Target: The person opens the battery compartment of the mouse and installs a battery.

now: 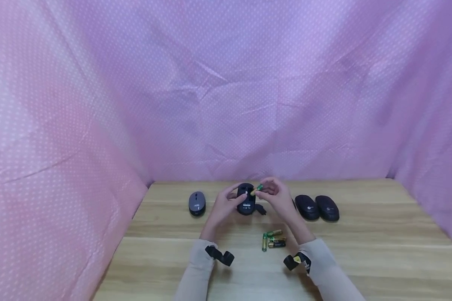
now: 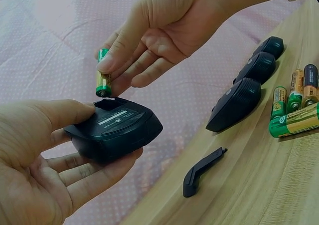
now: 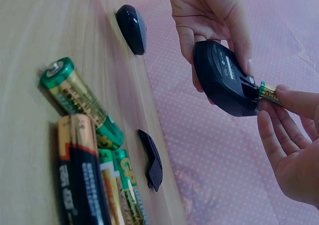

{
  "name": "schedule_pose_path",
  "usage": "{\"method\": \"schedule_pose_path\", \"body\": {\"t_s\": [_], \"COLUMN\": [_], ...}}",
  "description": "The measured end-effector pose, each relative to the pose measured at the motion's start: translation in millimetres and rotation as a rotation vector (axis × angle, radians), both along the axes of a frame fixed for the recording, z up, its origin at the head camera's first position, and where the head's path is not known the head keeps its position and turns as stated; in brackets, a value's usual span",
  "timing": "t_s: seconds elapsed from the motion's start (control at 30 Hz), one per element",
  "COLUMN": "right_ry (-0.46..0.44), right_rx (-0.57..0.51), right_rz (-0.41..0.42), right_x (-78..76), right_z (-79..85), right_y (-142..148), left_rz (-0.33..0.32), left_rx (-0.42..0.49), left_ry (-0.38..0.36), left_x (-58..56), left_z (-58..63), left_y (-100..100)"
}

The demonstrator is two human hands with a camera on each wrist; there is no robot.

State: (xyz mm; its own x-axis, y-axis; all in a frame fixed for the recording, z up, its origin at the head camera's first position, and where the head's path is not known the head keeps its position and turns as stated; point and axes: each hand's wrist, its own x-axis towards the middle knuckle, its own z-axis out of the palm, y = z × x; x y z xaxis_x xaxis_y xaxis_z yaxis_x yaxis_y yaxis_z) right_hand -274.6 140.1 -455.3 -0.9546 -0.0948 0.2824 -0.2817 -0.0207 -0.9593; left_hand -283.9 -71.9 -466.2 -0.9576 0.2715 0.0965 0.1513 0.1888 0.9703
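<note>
My left hand (image 1: pixel 224 205) grips a black computer mouse (image 2: pixel 117 130), its underside with the label turned up. The thumb lies over the base and the fingers support it from beneath. Between thumb and fingers, my right hand (image 1: pixel 278 198) pinches a green and gold battery (image 2: pixel 103 74). One end of that battery is right at the open battery slot (image 3: pixel 247 88) in the mouse. On the table below lies a loose black battery cover (image 1: pixel 261 209).
Several loose batteries (image 1: pixel 274 239) lie on the wooden table (image 1: pixel 158 259) between the forearms. A grey mouse (image 1: pixel 197 203) sits to the left. Two dark mice (image 1: pixel 317 207) stand side by side on the right. A pink dotted cloth (image 1: pixel 226 104) hangs behind the table.
</note>
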Motion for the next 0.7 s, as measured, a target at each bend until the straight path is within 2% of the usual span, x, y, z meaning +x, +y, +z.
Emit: {"method": "schedule_pose_path", "body": {"t_s": [0.4,0.5,0.7], "right_ry": [0.028,0.044,0.017], "right_rx": [0.052,0.071,0.059], "right_rz": [-0.054,-0.065,-0.085], "right_x": [-4.8,-4.6,-4.5], "right_z": [-1.5,-0.4,0.3], "right_y": [3.1,3.4,5.9], "left_rz": [0.023,0.011,0.007], "left_rx": [-0.011,-0.008,-0.024], "left_ry": [-0.014,-0.022,-0.055], "left_x": [-3.8,-4.6,-3.7], "left_z": [-2.9,-2.1,-2.3], "left_y": [5.6,5.9,5.6]}}
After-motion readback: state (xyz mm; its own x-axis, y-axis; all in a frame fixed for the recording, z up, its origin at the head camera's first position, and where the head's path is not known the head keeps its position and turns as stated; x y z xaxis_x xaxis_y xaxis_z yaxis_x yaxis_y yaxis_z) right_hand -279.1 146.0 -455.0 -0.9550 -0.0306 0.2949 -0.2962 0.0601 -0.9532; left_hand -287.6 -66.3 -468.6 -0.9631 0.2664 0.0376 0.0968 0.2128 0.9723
